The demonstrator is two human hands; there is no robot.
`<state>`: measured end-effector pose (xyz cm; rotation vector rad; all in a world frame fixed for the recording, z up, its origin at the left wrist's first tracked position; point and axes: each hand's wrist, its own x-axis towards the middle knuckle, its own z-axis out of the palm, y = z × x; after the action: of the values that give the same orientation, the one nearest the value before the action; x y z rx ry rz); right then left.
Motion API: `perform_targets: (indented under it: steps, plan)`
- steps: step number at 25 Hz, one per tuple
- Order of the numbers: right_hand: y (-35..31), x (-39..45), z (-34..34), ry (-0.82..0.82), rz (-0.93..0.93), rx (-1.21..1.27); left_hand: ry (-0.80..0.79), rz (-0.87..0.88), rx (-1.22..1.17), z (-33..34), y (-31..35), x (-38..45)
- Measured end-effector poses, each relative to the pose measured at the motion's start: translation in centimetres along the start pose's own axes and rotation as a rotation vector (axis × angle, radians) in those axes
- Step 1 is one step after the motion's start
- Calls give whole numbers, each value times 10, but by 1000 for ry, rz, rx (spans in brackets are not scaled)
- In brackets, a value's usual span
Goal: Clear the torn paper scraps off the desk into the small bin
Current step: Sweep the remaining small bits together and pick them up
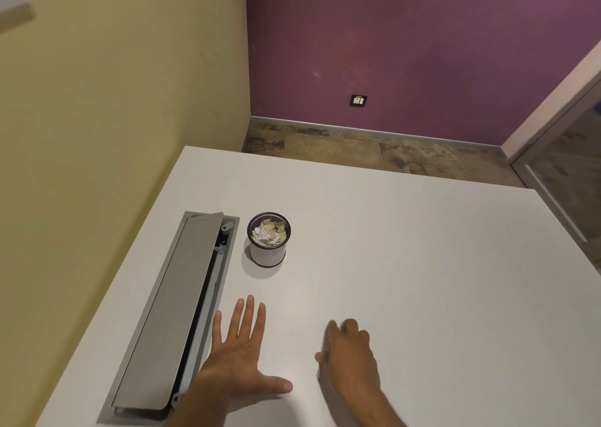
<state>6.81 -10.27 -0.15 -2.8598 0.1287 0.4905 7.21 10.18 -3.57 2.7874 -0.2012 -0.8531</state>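
A white desk (406,264) is carrying a grey cable hatch (172,313) left of the left hand (239,355), which is lying flat, fingers spread, holding nothing. The right hand (349,352) is curling loosely, its grip unclear. Beyond the fingertips, a small bin (268,238) is standing upright, holding paper scraps (269,231).

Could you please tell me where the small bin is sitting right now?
In the head view the small bin stands upright on the desk, left of centre, just right of the cable hatch and beyond the left hand.
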Motion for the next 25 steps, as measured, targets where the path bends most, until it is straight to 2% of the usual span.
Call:
perform_targets:
  steps: [5,7,12,14,20,22,24,25]
  plan:
    - [-12,-1,9,26,-78,-186,71,26,33,2,-2,2]
    - [-11,-3,15,120,-163,-226,138,14,45,5,-4,4]
    - [-2,-2,21,86,-331,-350,17,11,46,5,-4,4]
    - [0,-3,19,-11,-369,-370,5,14,36,4,-4,5]
    - [6,19,12,58,-442,-350,8,20,37,5,-5,6]
    - [7,37,5,60,-277,-90,22,20,35,4,-6,6]
    - [5,62,-11,66,35,426,58,41,19,6,-6,5]
    - [1,74,-21,67,158,667,131,55,21,6,-5,5]
